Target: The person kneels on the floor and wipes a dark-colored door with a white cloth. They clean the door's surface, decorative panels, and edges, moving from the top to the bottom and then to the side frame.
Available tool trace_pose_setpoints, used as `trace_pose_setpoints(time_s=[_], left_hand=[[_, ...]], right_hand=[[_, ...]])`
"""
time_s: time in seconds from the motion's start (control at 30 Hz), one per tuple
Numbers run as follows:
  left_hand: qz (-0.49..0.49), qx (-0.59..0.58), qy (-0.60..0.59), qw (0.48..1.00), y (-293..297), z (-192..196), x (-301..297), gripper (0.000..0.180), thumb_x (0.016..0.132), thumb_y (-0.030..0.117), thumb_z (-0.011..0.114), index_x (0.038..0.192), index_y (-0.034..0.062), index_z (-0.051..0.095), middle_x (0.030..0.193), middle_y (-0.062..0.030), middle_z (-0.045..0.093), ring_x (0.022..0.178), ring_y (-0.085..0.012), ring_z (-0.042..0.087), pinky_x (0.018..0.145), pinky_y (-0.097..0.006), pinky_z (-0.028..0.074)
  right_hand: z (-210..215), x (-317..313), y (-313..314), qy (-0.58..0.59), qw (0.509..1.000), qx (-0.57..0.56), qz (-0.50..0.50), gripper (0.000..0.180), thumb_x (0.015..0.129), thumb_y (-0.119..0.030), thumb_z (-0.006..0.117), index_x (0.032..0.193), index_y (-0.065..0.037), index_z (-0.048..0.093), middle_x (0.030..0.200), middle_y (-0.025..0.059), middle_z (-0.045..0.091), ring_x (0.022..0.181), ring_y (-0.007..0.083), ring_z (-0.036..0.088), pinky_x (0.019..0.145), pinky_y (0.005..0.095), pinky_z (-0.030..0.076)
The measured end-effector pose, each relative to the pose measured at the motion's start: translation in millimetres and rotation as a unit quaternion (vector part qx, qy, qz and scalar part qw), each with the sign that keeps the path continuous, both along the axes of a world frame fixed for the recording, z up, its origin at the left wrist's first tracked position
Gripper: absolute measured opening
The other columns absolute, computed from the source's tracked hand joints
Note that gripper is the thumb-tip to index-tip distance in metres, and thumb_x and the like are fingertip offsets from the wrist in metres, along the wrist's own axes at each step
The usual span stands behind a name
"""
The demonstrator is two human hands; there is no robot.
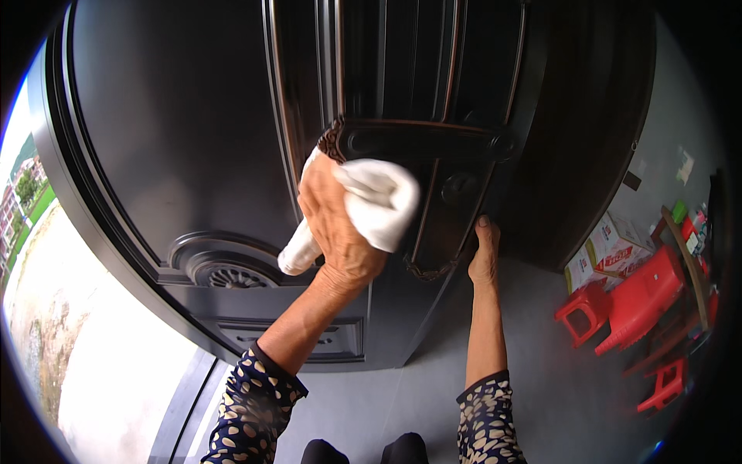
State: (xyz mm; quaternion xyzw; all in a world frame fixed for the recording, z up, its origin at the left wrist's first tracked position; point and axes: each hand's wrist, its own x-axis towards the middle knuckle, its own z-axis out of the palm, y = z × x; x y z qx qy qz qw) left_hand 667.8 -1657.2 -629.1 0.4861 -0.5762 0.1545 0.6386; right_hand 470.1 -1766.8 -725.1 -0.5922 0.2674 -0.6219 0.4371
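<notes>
A dark door [170, 131] with raised panels and carved ornaments stands in front of me. My left hand [331, 213] is closed on a white cloth [386, 205] and presses against the door's face, beside the long dark handle [421, 141]. Part of the cloth hangs out below the palm, and its upper fold is blurred by motion. Farther right, my right hand [485, 255] grips the door's edge with the thumb up; its other fingers are mostly hidden.
Red plastic stools [583, 312] and a red plastic chair [645, 298] stand at the right, near stacked cartons [610, 247] and a wooden table edge [688, 263]. Grey floor [433, 398] lies below the door. Bright outdoor ground [108, 340] shows at the left, past the threshold.
</notes>
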Motion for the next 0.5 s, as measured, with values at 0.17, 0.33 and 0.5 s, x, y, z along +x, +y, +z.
trace_pose_setpoints(time_s=[0.17,0.33,0.5], left_hand=[[0.156,-0.012,-0.237,0.959,3,-24,-16,0.068,0.072,0.064,0.055,0.132,0.0323,0.045,0.146,-0.0148,0.022,0.130,-0.0357,0.021,0.098,-0.053,0.013],[0.206,-0.069,-0.281,0.935,-1,-70,-16,0.060,0.072,0.052,0.063,0.128,0.0377,0.049,0.142,-0.0129,0.030,0.127,-0.0322,0.027,0.088,-0.050,0.021],[0.193,-0.035,-0.328,0.924,11,-126,-16,0.054,0.074,0.052,0.061,0.126,0.0445,0.047,0.139,-0.0095,0.033,0.126,-0.0310,0.028,0.085,-0.051,0.024]], right_hand=[[-6,13,1,-0.085,0.995,-0.027,0.042,0.050,0.082,-0.048,0.055,0.098,0.000,0.058,0.095,0.0029,0.055,0.093,0.0128,0.047,0.088,0.0294,0.034],[-23,5,-2,-0.110,0.992,0.007,-0.053,0.072,0.087,-0.051,0.046,0.130,0.003,0.029,0.136,0.0110,0.026,0.127,0.0179,0.021,0.106,0.0311,0.016],[-29,5,23,-0.091,0.996,-0.007,-0.015,0.091,0.086,-0.063,0.037,0.140,0.004,0.008,0.150,0.0161,-0.001,0.139,0.0217,-0.004,0.112,0.0344,-0.001]])
